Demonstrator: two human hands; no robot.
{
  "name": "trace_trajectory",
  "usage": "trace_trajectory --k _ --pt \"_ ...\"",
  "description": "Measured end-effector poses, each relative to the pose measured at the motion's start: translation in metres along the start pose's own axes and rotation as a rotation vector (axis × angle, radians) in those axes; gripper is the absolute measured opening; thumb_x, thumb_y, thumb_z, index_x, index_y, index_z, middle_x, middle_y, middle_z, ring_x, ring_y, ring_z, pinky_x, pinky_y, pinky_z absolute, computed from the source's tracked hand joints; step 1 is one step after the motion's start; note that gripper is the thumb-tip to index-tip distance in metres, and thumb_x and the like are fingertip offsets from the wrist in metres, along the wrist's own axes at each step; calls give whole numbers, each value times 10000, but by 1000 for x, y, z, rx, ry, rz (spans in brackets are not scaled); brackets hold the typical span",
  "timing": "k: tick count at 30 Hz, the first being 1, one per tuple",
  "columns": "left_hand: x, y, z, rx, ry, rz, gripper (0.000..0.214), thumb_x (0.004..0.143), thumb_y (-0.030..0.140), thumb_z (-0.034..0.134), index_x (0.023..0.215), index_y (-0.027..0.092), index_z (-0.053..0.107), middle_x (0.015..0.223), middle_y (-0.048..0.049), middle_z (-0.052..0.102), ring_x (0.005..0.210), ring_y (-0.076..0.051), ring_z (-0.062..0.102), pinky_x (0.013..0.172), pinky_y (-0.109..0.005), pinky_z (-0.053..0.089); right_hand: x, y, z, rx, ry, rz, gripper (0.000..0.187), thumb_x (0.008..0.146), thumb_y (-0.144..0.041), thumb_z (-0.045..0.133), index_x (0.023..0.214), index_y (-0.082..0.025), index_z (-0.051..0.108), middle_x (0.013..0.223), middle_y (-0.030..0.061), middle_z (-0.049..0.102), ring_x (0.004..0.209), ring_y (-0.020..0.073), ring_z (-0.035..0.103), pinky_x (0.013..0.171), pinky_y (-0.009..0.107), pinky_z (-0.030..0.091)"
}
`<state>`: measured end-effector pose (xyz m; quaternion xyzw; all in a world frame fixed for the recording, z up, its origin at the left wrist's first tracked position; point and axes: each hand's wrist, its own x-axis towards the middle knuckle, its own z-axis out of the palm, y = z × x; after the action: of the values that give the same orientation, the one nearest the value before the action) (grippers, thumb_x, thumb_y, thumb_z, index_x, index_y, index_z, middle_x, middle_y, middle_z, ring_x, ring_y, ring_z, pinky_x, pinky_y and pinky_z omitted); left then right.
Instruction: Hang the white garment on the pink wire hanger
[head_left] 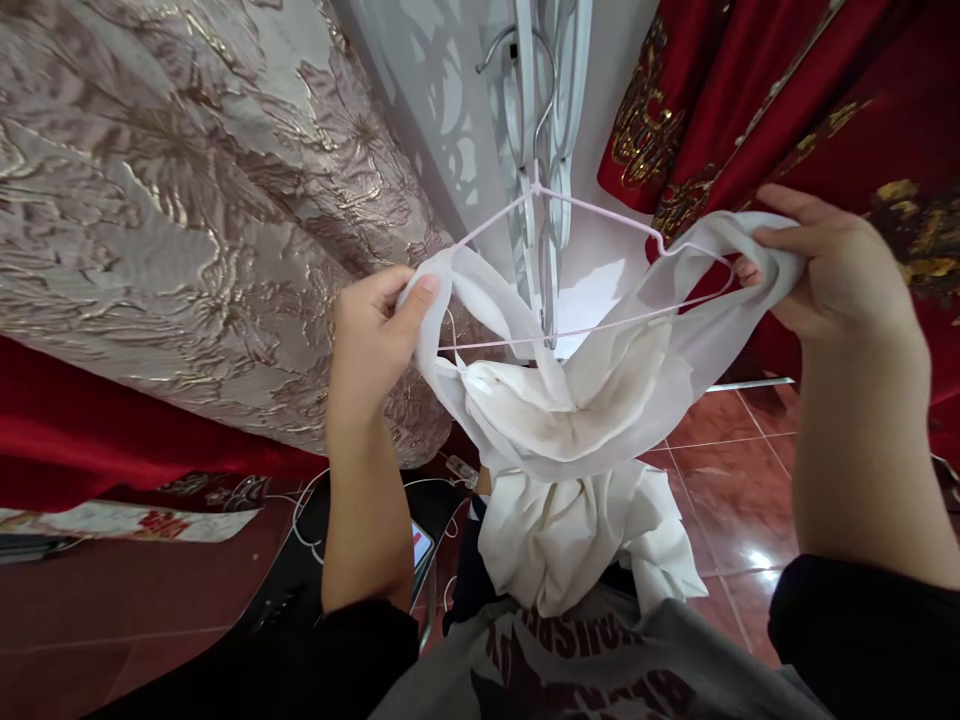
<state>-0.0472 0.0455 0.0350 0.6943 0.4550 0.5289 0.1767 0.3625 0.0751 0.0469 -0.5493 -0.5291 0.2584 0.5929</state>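
Note:
A sheer white garment [510, 440] with a cream lining hangs down in front of me, its lower part bunched near my lap. Inside its opening is a thin pale-pink hanger [535, 187] with a metal hook pointing up. My left hand [371, 340] pinches the garment's left shoulder around that end of the hanger, thumb on top. On the other side, my right hand [847, 270] grips the right shoulder fabric near the hanger's right end. One or two of its fingers stretch out above the cloth, and others are partly hidden by it.
Several white hangers [574, 90] hang straight ahead against the wall. A pale pink-gold embossed cloth [225, 220] hangs at left, red embroidered cloth [720, 90] at right. Below left are a black seat [300, 570], white cables and a lit phone [421, 542]. The floor [720, 470] has red tiles.

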Motion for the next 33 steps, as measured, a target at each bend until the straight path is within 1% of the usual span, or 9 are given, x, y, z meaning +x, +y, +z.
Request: trace_trajectory --k 3,6,9,13,16,20,24,28,33 --pt "-2 -1 4 24 22 -2 429 956 511 648 656 209 590 610 22 377 559 -139 322 541 -319 221 -18 -42 26 98 -226 195 365 996 -79 516 1348 -137 590 801 11 675 490 38 533 515 234 420" --pt "-6 -2 7 44 84 4 457 959 495 650 623 209 533 608 30 326 562 -142 293 562 -333 195 -37 -59 48 167 -269 184 326 1011 -92 410 1211 -160 659 696 -6 637 528 81 588 558 281 501" --pt "-7 -4 7 79 129 -11 505 992 476 614 603 208 438 614 28 281 573 -149 262 591 -347 188 -52 -55 52 -37 -322 58 281 980 -108 482 1177 -174 671 755 12 688 653 105 656 674 318 543" --pt "-4 -7 7 94 193 -12 451 1002 470 609 650 211 495 623 14 397 606 -157 378 633 -334 304 -72 -54 40 -477 -84 -188 289 885 -129 657 1162 -197 702 680 -4 682 642 97 628 716 315 490" --pt "-6 -14 11 60 240 6 284 964 511 650 923 231 641 870 -39 629 854 -200 604 784 -326 475 -82 -54 46 -371 2 -307 137 911 -202 653 1026 -171 721 684 7 666 655 103 648 677 285 486" --pt "-23 -29 30 35 353 66 415 932 533 674 1216 246 579 1312 -109 593 1104 -237 652 935 -373 558 -85 -30 88 -146 -325 -458 149 945 -283 635 1050 -196 694 938 39 725 857 138 703 769 300 569" --pt "-44 -43 58 -44 479 84 463 932 476 681 1287 229 516 1378 -145 570 1203 -252 645 1053 -428 529 -82 15 139 -207 -511 -655 255 990 -305 561 1213 -226 657 1258 89 694 1214 223 641 1044 432 519" --pt "-51 -42 73 -91 403 2 323 972 423 642 1195 194 600 1142 -103 716 1071 -214 707 979 -365 559 -90 50 164 -277 -300 -641 196 1014 -320 538 1034 -218 704 1030 66 730 985 206 668 931 413 498" --pt "-44 -16 82 -160 341 -73 239 945 417 680 890 185 659 803 -15 692 750 -157 680 746 -283 559 -117 58 169 -250 -96 -606 163 970 -354 632 901 -231 715 920 41 718 904 188 651 872 383 485"
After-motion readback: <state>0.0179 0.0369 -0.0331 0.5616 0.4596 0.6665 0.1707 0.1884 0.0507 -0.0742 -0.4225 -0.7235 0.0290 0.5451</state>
